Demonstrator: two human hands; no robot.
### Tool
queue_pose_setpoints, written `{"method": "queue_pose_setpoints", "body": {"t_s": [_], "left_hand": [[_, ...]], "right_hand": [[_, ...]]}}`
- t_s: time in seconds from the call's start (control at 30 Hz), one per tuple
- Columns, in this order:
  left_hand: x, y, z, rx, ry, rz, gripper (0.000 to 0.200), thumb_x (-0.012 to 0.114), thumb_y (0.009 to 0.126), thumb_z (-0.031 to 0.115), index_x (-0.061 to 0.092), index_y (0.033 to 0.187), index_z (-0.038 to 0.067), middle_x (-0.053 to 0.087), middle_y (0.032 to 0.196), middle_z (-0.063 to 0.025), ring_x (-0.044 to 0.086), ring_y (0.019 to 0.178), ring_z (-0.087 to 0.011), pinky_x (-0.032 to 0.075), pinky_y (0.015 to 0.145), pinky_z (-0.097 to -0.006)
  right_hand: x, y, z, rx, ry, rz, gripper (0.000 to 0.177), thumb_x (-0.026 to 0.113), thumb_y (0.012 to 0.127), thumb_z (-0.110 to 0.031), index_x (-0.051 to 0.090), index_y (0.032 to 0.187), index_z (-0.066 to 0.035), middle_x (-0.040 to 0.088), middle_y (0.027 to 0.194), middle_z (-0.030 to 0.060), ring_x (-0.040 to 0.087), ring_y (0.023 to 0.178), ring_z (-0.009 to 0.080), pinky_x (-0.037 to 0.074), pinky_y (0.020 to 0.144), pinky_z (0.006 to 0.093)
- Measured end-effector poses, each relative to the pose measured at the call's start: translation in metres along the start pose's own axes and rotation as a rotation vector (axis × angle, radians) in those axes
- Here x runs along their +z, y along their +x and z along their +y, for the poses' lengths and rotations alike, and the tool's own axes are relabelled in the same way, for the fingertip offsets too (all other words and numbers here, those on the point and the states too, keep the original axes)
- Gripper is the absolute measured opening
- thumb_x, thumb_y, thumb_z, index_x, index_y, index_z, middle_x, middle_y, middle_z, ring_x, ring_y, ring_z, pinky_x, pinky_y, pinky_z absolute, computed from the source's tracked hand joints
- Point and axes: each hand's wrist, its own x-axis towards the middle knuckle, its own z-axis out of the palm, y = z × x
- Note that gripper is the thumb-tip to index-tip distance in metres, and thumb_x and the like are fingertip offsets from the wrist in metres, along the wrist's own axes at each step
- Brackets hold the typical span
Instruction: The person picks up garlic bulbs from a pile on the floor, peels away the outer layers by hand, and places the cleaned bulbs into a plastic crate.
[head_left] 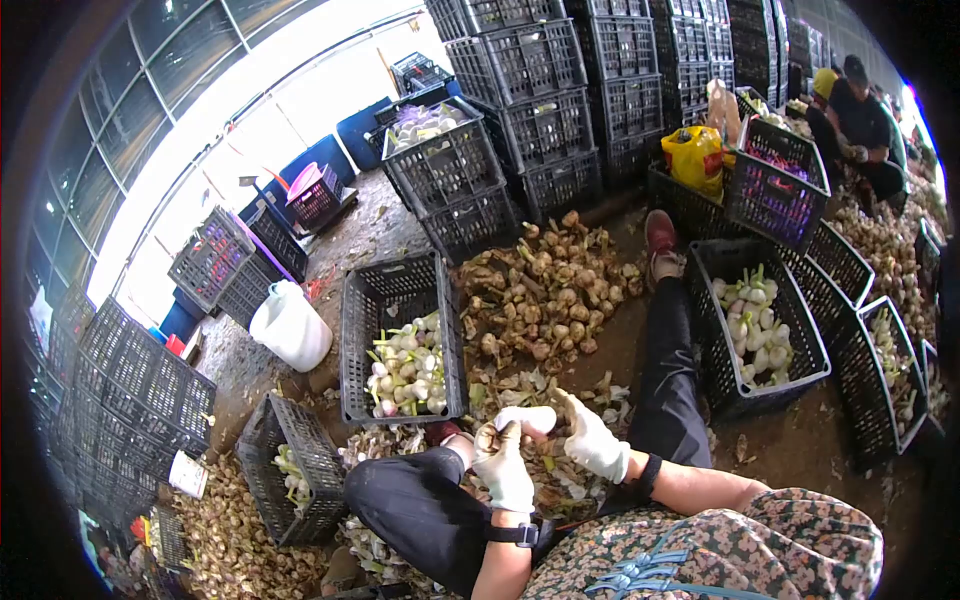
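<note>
My left hand [503, 472], in a white glove with soiled fingertips, is closed around a pale garlic bulb [532, 421]. Close to its right, my right hand [594, 440], also gloved, has its fingers apart with nothing visible between them. Under both hands lie loose husks and peelings [560, 475]. Beyond them is a heap of brown, unpeeled garlic [550, 290]. A black crate [352, 330] left of the heap holds cleaned white bulbs [408, 368]. Another black crate [708, 345] on the right holds white bulbs with green stems [757, 330].
Tall stacks of black crates [550, 115] stand behind the heap. A white bucket [291, 326] and a tilted crate [290, 470] are at left. A yellow bag [692, 160] sits at back right, and co-workers [862, 125] sit farther right. My legs [672, 370] flank the husks.
</note>
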Motion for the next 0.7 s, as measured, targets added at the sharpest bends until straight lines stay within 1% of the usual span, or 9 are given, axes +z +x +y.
{"method": "queue_pose_setpoints", "body": {"t_s": [0.03,0.1,0.17,0.23,0.3,0.4,0.5,0.53,0.7], "left_hand": [[-0.003,0.002,0.0,-0.001,0.002,0.001,0.002,0.065,0.094,0.006,0.067,0.095,0.005,0.067,0.09,0.0001,0.06,0.071,-0.0073,0.049,0.065,-0.0197],[-0.009,0.008,-0.002,-0.173,-0.335,0.041,0.005,0.063,0.095,0.005,0.067,0.094,0.006,0.068,0.088,0.0005,0.06,0.069,-0.0077,0.048,0.063,-0.0198],[-0.001,0.013,-0.008,-0.113,-0.34,0.17,0.005,0.063,0.096,0.006,0.067,0.092,0.007,0.068,0.086,0.0003,0.06,0.068,-0.0081,0.047,0.06,-0.0198],[-0.002,0.012,-0.008,0.013,-0.039,0.127,0.007,0.063,0.096,0.007,0.066,0.09,0.005,0.068,0.084,-0.001,0.059,0.064,-0.0085,0.047,0.058,-0.0205],[0.008,0.008,-0.009,0.008,-0.061,0.097,0.007,0.064,0.096,0.007,0.065,0.09,0.006,0.067,0.081,-0.0006,0.058,0.06,-0.008,0.047,0.057,-0.0205],[0.009,0.007,-0.013,-0.092,-0.087,0.143,0.006,0.065,0.093,0.002,0.06,0.095,0.005,0.066,0.092,-0.0034,0.059,0.064,-0.0096,0.049,0.053,-0.02],[0.009,0.013,-0.005,-0.127,-0.152,0.147,0.006,0.065,0.094,0.004,0.062,0.098,0.005,0.065,0.092,-0.0028,0.059,0.066,-0.0097,0.05,0.053,-0.0202],[0.008,0.014,-0.004,-0.185,-0.269,0.201,0.004,0.064,0.096,0.005,0.063,0.1,0.006,0.065,0.089,-0.0013,0.06,0.069,-0.0091,0.05,0.056,-0.02],[-0.015,0.031,-0.033,-0.247,-0.535,0.053,0.005,0.06,0.098,0.006,0.064,0.101,0.008,0.067,0.095,-0.0024,0.063,0.077,-0.0103,0.054,0.068,-0.02]], "right_hand": [[-0.005,-0.003,-0.001,0.001,0.002,0.0,0.098,0.082,0.077,-0.012,0.021,0.153,0.005,0.043,0.146,0.0197,0.042,0.137,0.0267,0.035,0.114,0.0362],[-0.011,-0.007,-0.052,0.338,0.562,-0.144,0.085,0.07,0.079,0.001,0.025,0.151,0.005,0.045,0.145,0.0197,0.046,0.133,0.025,0.038,0.111,0.0354],[-0.013,-0.002,-0.023,0.233,0.438,-0.181,0.083,0.07,0.086,-0.001,0.022,0.153,0.002,0.05,0.14,0.0143,0.052,0.125,0.0202,0.043,0.105,0.033],[-0.003,-0.003,-0.047,0.296,0.638,-0.23,0.072,0.069,0.09,-0.004,0.029,0.15,0.001,0.051,0.138,0.0106,0.054,0.119,0.0162,0.045,0.103,0.0291],[0.0,-0.002,-0.05,0.284,0.784,-0.347,0.064,0.071,0.09,-0.009,0.037,0.143,-0.001,0.055,0.133,0.0065,0.056,0.112,0.0122,0.048,0.096,0.0267],[0.002,-0.009,-0.053,0.428,0.562,-0.204,0.052,0.07,0.092,-0.011,0.046,0.136,-0.003,0.063,0.113,0.001,0.059,0.095,0.0093,0.05,0.081,0.025],[-0.009,-0.002,-0.036,0.526,0.588,-0.109,0.045,0.068,0.093,-0.01,0.051,0.133,-0.001,0.064,0.109,0.0013,0.06,0.093,0.0098,0.051,0.081,0.0261],[-0.014,-0.003,-0.032,0.598,0.69,-0.082,0.027,0.067,0.094,-0.012,0.058,0.118,-0.006,0.063,0.099,0.0015,0.062,0.084,0.0113,0.051,0.074,0.0281],[-0.023,-0.009,-0.024,0.672,1.184,-0.225,0.021,0.063,0.096,-0.017,0.062,0.111,-0.003,0.064,0.097,0.0038,0.062,0.082,0.0147,0.05,0.071,0.0296]]}}
